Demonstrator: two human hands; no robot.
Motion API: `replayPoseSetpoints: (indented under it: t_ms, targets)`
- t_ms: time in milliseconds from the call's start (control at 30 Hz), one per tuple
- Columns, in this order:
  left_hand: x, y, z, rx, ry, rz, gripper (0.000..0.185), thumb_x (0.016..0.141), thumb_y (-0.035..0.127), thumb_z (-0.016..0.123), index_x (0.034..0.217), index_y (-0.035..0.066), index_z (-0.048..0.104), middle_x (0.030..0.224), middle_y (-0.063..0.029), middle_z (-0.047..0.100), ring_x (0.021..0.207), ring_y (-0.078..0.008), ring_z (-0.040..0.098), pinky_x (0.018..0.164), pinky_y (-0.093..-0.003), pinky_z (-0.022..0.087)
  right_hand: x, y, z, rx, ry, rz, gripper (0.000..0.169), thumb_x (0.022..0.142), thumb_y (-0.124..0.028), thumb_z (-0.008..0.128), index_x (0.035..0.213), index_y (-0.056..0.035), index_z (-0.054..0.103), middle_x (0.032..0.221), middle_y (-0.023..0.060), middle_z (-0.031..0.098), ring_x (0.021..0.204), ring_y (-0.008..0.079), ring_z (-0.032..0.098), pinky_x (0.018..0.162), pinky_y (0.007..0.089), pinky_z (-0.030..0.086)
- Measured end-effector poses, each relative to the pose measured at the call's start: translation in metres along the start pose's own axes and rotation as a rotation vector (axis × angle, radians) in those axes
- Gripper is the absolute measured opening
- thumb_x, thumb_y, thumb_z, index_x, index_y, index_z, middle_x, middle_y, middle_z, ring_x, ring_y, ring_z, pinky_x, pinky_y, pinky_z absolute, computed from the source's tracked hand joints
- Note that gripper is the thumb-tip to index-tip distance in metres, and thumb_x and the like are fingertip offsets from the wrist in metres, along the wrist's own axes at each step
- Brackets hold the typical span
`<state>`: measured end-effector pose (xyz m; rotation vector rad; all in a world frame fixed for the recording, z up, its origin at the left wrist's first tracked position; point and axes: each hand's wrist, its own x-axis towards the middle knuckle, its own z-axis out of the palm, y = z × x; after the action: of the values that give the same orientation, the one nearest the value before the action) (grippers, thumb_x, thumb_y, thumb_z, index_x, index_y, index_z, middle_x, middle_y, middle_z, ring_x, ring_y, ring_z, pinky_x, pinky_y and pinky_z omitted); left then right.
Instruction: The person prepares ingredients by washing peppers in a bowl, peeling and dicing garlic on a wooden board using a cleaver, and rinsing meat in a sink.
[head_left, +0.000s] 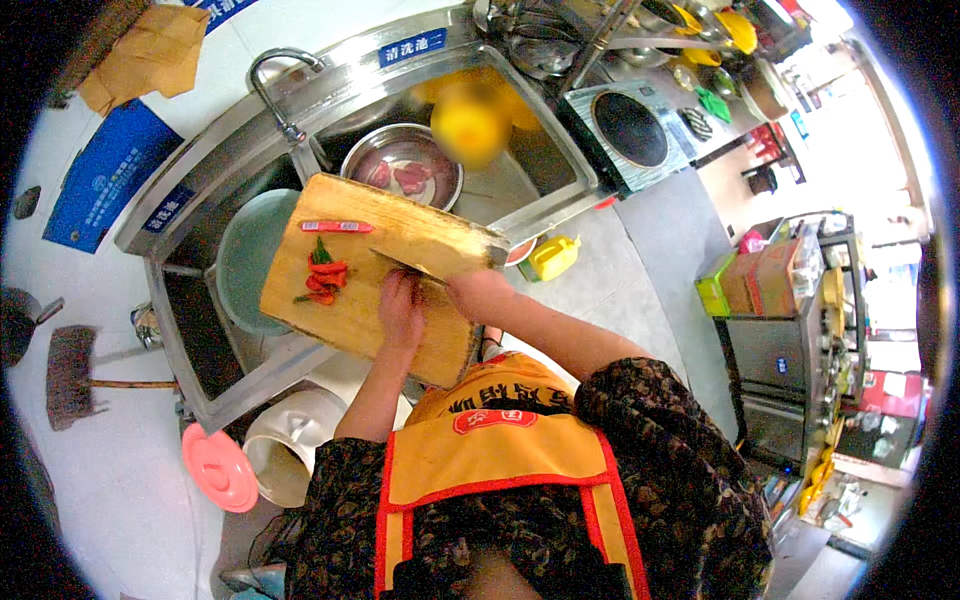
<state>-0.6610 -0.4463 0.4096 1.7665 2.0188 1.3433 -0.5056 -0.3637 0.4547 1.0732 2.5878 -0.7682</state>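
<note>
A wooden cutting board (352, 300) lies tilted across the front of the steel sink. My right hand (480, 296) grips a knife (409, 264), its blade angled over the board toward the upper left. Close beside the blade, my left hand (403, 307) rests on the board with curled fingers; whatever may be beneath them is hidden. Left of it lie several red chili peppers (327, 276) in a small pile, along with a green pepper (321, 252). A thin red-wrapped stick (336, 226) bearing printed labels sits near the board's far edge.
Behind the board, a steel bowl (450, 196) holds pieces of raw meat (412, 178). A blurred yellow object (471, 124) is in the right basin. The left basin holds a pale green tub (251, 262). A faucet (289, 56) arches behind; an induction cooker (630, 127) stands right.
</note>
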Motion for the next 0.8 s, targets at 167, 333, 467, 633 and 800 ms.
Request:
replayPoseSetpoints:
  t_ms: [167, 333, 467, 633, 800]
  targets:
    - [-0.007, -0.009, 0.007, -0.262, 0.012, -0.233, 0.021, 0.074, 0.001, 0.058, 0.095, -0.001, 0.058, 0.102, -0.0188, 0.057, 0.099, -0.0377, 0.052, 0.087, -0.0454, 0.044, -0.005, -0.013, -0.006, 0.098, 0.028, 0.102, 0.024, 0.087, -0.023, 0.047, 0.095, -0.0067, 0.062, 0.084, 0.0182, 0.065, 0.078, 0.0368, 0.064, 0.069, 0.0469, 0.051]
    - [-0.003, -0.004, -0.007, 0.132, -0.057, 0.011, 0.021, 0.078, 0.005, 0.058, 0.098, -0.001, 0.058, 0.104, -0.0197, 0.057, 0.1, -0.0379, 0.052, 0.088, -0.0455, 0.044, 0.003, -0.016, -0.008, 0.072, -0.008, 0.1, 0.025, 0.085, -0.025, 0.049, 0.094, -0.0066, 0.064, 0.084, 0.0195, 0.065, 0.078, 0.0377, 0.064, 0.069, 0.047, 0.051]
    - [0.004, 0.001, -0.012, 0.044, -0.067, 0.066, 0.023, 0.077, 0.003, 0.056, 0.1, -0.002, 0.057, 0.108, -0.0204, 0.056, 0.101, -0.0397, 0.051, 0.089, -0.046, 0.042, 0.011, 0.001, 0.02, 0.082, -0.011, 0.104, 0.027, 0.085, -0.028, 0.05, 0.094, -0.0071, 0.064, 0.085, 0.0197, 0.065, 0.079, 0.0367, 0.064, 0.072, 0.0458, 0.051]
    - [-0.002, 0.012, -0.022, 0.089, -0.042, -0.057, 0.027, 0.074, 0.001, 0.059, 0.101, -0.001, 0.057, 0.11, -0.0201, 0.054, 0.103, -0.0398, 0.05, 0.089, -0.0464, 0.042, 0.004, -0.012, -0.005, 0.035, -0.028, 0.112, 0.028, 0.088, -0.03, 0.048, 0.094, -0.007, 0.063, 0.089, 0.0201, 0.064, 0.085, 0.039, 0.062, 0.076, 0.0483, 0.049]
    - [-0.007, 0.007, -0.02, 0.072, -0.024, -0.044, 0.024, 0.075, 0.002, 0.059, 0.099, 0.0, 0.058, 0.107, -0.0193, 0.054, 0.1, -0.039, 0.05, 0.086, -0.0461, 0.042, -0.007, -0.022, -0.016, -0.027, 0.013, 0.067, 0.027, 0.089, -0.029, 0.048, 0.092, -0.0061, 0.062, 0.084, 0.0204, 0.064, 0.081, 0.0393, 0.062, 0.073, 0.0482, 0.05]
